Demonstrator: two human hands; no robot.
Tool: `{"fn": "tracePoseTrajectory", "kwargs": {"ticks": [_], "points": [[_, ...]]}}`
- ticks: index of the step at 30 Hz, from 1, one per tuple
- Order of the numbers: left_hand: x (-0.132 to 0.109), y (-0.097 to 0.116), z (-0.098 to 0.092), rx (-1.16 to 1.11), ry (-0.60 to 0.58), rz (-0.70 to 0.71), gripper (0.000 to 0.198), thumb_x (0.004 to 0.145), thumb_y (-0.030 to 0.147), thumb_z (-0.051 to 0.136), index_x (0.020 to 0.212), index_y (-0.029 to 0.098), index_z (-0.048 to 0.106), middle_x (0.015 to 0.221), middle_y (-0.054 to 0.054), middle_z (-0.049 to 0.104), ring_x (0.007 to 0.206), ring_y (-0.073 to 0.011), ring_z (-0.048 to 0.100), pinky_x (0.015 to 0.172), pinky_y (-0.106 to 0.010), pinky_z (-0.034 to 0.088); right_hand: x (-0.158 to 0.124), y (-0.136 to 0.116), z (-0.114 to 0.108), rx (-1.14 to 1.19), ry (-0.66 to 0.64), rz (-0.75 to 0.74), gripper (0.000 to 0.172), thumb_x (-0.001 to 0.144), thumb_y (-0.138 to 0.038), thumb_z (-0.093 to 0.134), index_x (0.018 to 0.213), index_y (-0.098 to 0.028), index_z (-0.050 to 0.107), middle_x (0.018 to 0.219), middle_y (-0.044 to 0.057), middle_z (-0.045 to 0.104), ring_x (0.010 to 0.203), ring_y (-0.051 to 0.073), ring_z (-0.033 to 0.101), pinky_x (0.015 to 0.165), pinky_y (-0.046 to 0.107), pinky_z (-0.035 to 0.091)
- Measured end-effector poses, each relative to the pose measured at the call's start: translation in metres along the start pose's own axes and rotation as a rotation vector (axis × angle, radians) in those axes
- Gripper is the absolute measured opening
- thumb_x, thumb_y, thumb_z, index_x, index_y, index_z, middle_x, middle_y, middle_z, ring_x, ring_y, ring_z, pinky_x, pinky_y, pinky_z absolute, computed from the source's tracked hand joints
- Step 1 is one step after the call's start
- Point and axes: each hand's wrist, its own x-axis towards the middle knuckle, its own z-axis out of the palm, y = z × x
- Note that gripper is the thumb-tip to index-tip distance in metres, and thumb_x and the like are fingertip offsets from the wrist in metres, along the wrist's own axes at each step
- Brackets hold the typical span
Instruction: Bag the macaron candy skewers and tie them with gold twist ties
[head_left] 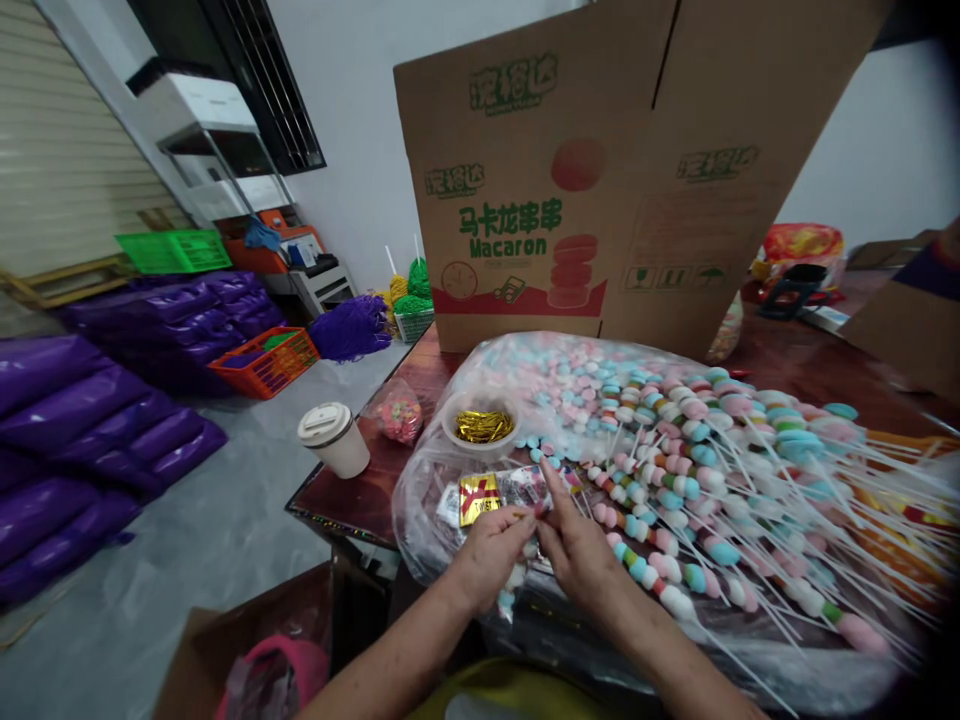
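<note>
My left hand (487,555) and my right hand (581,550) meet over the near edge of the table, fingertips pinched together. Between and below them hangs a pastel marshmallow skewer (508,598), seemingly in clear wrap and mostly hidden by my fingers. My right index finger points up while its thumb presses against the left fingertips. Just behind lies a printed packet with a gold label (478,497). A white bowl (448,428) of gold twist ties (484,427) stands beyond it. To the right, many marshmallow skewers (675,475) on white sticks lie piled on clear plastic.
A large cardboard box (517,200) stands at the back of the table (337,497). At the left corner are a lidded white cup (345,455) and a small bag of colourful pieces (401,415). An open carton (202,660) sits below left. Purple bags (67,440) and an orange crate (262,375) line the floor.
</note>
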Motion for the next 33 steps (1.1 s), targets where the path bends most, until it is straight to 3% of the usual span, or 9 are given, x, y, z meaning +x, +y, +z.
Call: {"fn": "tracePoseTrajectory", "kwargs": {"ticks": [3,7,12,16,20,23,25,29,33], "points": [[0.001,-0.001,-0.003,-0.125,0.018,-0.052,0.043,0.065,0.053,0.066,0.074,0.011,0.06,0.051,0.006,0.045,0.041,-0.0035,0.032,0.041,-0.018,0.022,-0.007,0.004,0.006,0.106,0.199,0.031,0.052,0.085,-0.034,0.047,0.132,-0.013,0.037,0.062,-0.002,0.051,0.054,0.014,0.048,0.055,0.025,0.041],[-0.002,0.0,-0.016,-0.173,-0.242,-0.267,0.044,0.053,0.049,0.076,0.061,0.01,0.059,0.047,0.001,0.053,0.034,-0.0053,0.041,0.036,-0.018,0.027,-0.01,-0.008,-0.022,0.078,-0.188,-0.187,0.021,0.088,-0.032,0.047,0.085,-0.018,0.063,0.064,0.001,0.057,0.06,0.013,0.053,0.056,0.022,0.041],[-0.006,-0.001,-0.014,-0.512,-0.483,-0.29,0.047,0.048,0.034,0.083,0.083,0.012,0.06,0.06,-0.001,0.061,0.046,-0.0119,0.057,0.046,-0.023,0.044,-0.007,-0.023,-0.043,0.213,-0.463,-0.339,0.018,0.09,-0.023,0.044,0.083,-0.02,0.061,0.072,0.001,0.066,0.066,0.012,0.061,0.065,0.022,0.044],[-0.006,0.002,-0.002,-0.625,-0.227,-0.218,0.055,0.059,0.028,0.079,0.104,0.02,0.049,0.065,0.004,0.059,0.044,-0.0073,0.053,0.045,-0.019,0.043,-0.007,-0.013,-0.015,0.222,-0.158,-0.227,0.022,0.092,-0.025,0.041,0.073,-0.019,0.05,0.059,-0.002,0.06,0.053,0.01,0.057,0.054,0.021,0.042],[-0.001,0.001,0.01,-0.501,0.123,-0.104,0.054,0.06,0.034,0.077,0.101,0.02,0.046,0.06,0.006,0.056,0.043,-0.006,0.048,0.045,-0.017,0.037,-0.002,0.001,0.001,-0.45,0.293,-0.532,0.027,0.091,-0.017,0.035,0.067,-0.019,0.046,0.056,0.0,0.052,0.05,0.011,0.048,0.05,0.023,0.033],[0.0,-0.005,0.017,-0.354,0.251,-0.04,0.057,0.061,0.043,0.075,0.104,0.021,0.047,0.059,0.007,0.054,0.046,-0.0065,0.048,0.048,-0.018,0.035,0.005,0.003,-0.006,-0.646,0.364,-0.642,0.031,0.09,-0.01,0.029,0.067,-0.018,0.049,0.057,0.003,0.051,0.053,0.014,0.045,0.052,0.027,0.03],[-0.001,-0.004,0.018,-0.249,0.239,-0.112,0.064,0.064,0.053,0.069,0.115,0.023,0.044,0.063,0.005,0.058,0.052,-0.0094,0.053,0.053,-0.02,0.038,0.004,-0.001,-0.012,-0.678,0.389,-0.638,0.029,0.088,-0.01,0.032,0.068,-0.017,0.051,0.058,0.004,0.051,0.055,0.015,0.043,0.053,0.028,0.028],[-0.006,0.026,-0.001,-0.386,-0.096,-0.342,0.077,0.072,0.075,0.037,0.125,0.02,0.042,0.067,-0.002,0.063,0.056,-0.0176,0.059,0.058,-0.03,0.042,-0.011,-0.008,-0.004,-0.558,0.28,-0.646,0.021,0.085,-0.019,0.041,0.066,-0.018,0.051,0.057,0.003,0.05,0.053,0.015,0.04,0.052,0.029,0.025],[-0.01,0.055,-0.034,-0.501,-0.109,0.059,0.082,0.07,0.081,0.017,0.11,0.022,0.058,0.061,-0.002,0.063,0.054,-0.017,0.057,0.067,-0.036,0.045,-0.018,-0.005,0.005,-0.256,0.206,-0.373,0.025,0.087,-0.017,0.033,0.066,-0.019,0.045,0.054,-0.002,0.047,0.049,0.012,0.041,0.047,0.024,0.028]]}}
